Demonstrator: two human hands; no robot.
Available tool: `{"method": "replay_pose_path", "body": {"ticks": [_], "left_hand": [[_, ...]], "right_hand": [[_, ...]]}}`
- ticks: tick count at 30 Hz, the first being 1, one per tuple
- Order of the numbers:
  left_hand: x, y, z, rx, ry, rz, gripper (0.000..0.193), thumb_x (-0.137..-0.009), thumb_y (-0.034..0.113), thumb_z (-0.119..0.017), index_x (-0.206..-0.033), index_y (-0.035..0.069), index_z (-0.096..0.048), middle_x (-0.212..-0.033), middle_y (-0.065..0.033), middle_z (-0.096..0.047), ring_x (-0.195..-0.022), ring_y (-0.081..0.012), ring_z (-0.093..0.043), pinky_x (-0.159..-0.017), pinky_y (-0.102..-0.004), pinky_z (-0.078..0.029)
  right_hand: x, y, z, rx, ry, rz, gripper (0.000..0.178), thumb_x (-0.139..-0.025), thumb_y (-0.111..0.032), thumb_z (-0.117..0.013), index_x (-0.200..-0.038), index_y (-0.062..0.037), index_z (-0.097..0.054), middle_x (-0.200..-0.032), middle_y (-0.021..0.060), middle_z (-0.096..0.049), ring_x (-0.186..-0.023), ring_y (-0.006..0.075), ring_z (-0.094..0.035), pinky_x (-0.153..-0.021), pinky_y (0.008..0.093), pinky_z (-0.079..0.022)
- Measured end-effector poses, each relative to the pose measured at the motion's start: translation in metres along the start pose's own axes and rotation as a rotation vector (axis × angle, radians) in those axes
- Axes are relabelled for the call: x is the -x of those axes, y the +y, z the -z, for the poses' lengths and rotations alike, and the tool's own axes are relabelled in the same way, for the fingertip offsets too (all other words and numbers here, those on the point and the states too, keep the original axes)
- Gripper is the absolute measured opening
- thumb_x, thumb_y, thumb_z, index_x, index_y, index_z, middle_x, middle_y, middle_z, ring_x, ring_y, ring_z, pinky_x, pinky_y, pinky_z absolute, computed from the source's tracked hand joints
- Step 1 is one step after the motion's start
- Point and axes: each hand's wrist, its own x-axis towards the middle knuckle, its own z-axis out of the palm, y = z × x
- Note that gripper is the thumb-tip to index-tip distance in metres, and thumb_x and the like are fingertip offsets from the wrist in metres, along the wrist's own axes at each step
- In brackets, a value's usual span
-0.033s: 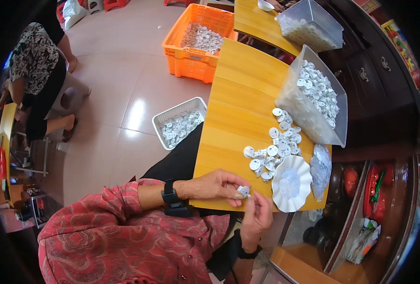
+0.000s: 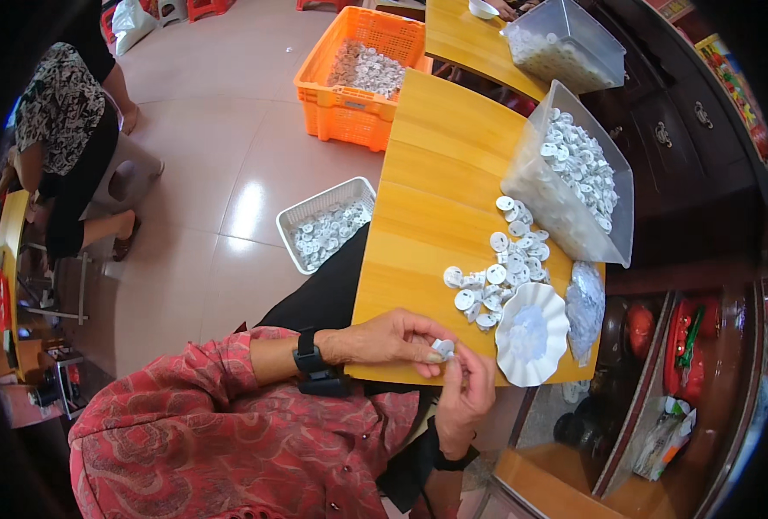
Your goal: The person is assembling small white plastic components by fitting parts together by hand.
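My left hand [image 2: 394, 337] is closed on a small round white plastic part [image 2: 444, 347] between thumb and fingers, above the near edge of the yellow table [image 2: 427, 182]. Thumb and fingertips of my right hand [image 2: 468, 394] are pinched together right beside that part; what they hold, if anything, is too small to make out. Just right of my hands stands a white fluted bowl [image 2: 553, 350] with tiny pale pieces [image 2: 526, 336] in it. Beyond it, a loose heap of similar white round parts [image 2: 518, 259] lies on the table.
A clear plastic bin [image 2: 522, 177] full of white parts stands tilted at the right, near a clear bag [image 2: 584, 316]. On the floor are a white basket [image 2: 293, 216] and an orange crate [image 2: 349, 121], both holding parts. A person [image 2: 59, 121] sits at the far left.
My right fingertips have shifted very slightly up and left, closer against the white part. Otherwise the scene has only moved a few pixels with the camera.
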Motion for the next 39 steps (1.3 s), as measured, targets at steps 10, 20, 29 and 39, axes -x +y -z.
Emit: {"method": "replay_pose_path", "body": {"ticks": [10, 20, 29, 39], "left_hand": [[-0.001, -0.003, 0.006, -0.047, 0.001, -0.010, 0.036, -0.096, 0.011, -0.059, -0.130, 0.000, -0.053, -0.111, -0.0096, -0.065, -0.097, -0.0148, -0.066, -0.086, -0.0279, -0.055], [0.001, 0.003, 0.005, 0.069, 0.025, -0.021, 0.034, -0.095, 0.007, -0.058, -0.128, 0.000, -0.052, -0.114, -0.0105, -0.064, -0.097, -0.0165, -0.066, -0.086, -0.0277, -0.055], [-0.002, -0.001, -0.001, 0.202, 0.008, -0.023, 0.032, -0.094, 0.003, -0.058, -0.126, -0.002, -0.053, -0.114, -0.0126, -0.064, -0.098, -0.0183, -0.067, -0.089, -0.0289, -0.055], [-0.002, -0.003, -0.002, 0.168, 0.000, -0.008, 0.032, -0.094, 0.004, -0.058, -0.125, -0.002, -0.053, -0.113, -0.0132, -0.064, -0.098, -0.0191, -0.067, -0.089, -0.0305, -0.056]], "right_hand": [[-0.002, 0.012, 0.000, 0.429, -0.070, 0.375, 0.021, -0.084, 0.004, -0.063, -0.105, 0.0001, -0.065, -0.088, 0.0137, -0.061, -0.077, 0.0278, -0.062, -0.065, 0.0348, -0.051], [0.000, 0.005, 0.000, -0.012, 0.023, -0.118, 0.011, -0.085, -0.002, -0.068, -0.095, 0.0016, -0.066, -0.088, 0.0110, -0.066, -0.071, 0.0167, -0.063, -0.064, 0.0290, -0.052], [-0.005, -0.003, 0.006, -0.405, 0.030, -0.372, 0.011, -0.085, 0.002, -0.068, -0.096, 0.0042, -0.067, -0.095, 0.0059, -0.062, -0.083, 0.0105, -0.058, -0.073, 0.0226, -0.048], [-0.001, 0.006, 0.001, -0.303, 0.029, -0.227, 0.011, -0.083, 0.001, -0.069, -0.093, 0.0015, -0.069, -0.094, 0.0049, -0.059, -0.081, 0.0108, -0.057, -0.069, 0.0231, -0.047]]}}
